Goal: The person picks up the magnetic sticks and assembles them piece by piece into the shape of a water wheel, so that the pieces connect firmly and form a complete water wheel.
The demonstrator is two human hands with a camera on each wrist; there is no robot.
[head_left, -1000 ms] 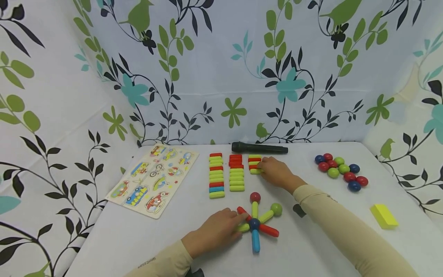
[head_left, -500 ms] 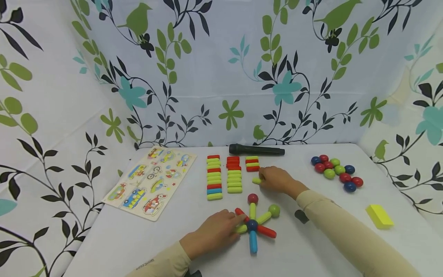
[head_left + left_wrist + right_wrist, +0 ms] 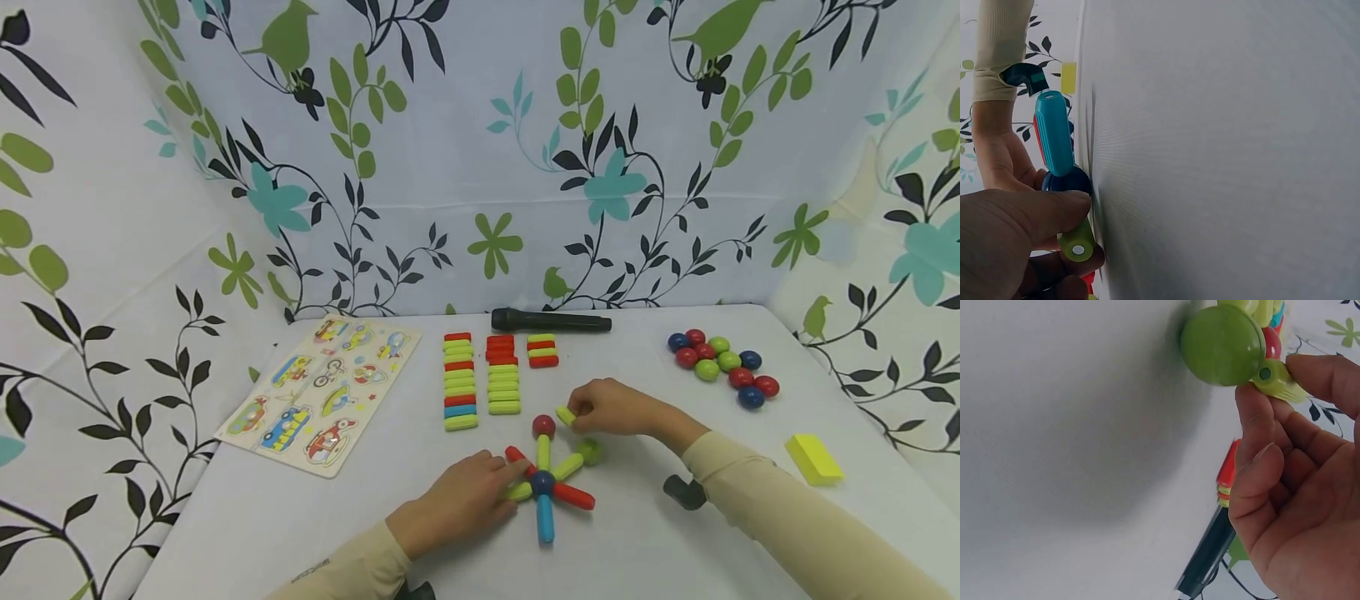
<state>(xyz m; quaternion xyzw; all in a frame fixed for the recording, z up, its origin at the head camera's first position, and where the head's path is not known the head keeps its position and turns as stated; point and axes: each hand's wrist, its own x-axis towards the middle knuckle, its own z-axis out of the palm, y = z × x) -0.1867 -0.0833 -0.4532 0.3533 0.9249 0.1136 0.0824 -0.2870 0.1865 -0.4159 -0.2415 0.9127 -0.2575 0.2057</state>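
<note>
On the white table [image 3: 315,533] lies a star of coloured sticks [image 3: 546,483] – a dark blue ball at the middle, with red, green and blue sticks spreading out from it flat on the cloth. A red ball [image 3: 543,426] caps the far green stick, and a green ball [image 3: 590,452] caps the one pointing far-right.

The left hand [image 3: 457,502] rests on the near-left side of the star, its fingers curled over the short green stick [image 3: 1076,243] and the red one beside it; the wrist view shows the thumb pressed on the green stick right next to the blue middle ball [image 3: 1066,182]. The blue stick [image 3: 1054,132] points toward the person.

The right hand [image 3: 611,407] pinches a loose green stick [image 3: 566,415] between thumb and fingertips – it hangs just above the table, between the red ball and the green ball, near both. Whether it touches the green ball I cannot tell.

Farther back stand three rows of spare sticks [image 3: 491,377], green, red and one blue. Behind them lies a black microphone [image 3: 551,321]. To the left sits a picture puzzle board [image 3: 318,391]; to the right, a cluster of loose balls [image 3: 722,366] and a yellow block [image 3: 813,459].
</note>
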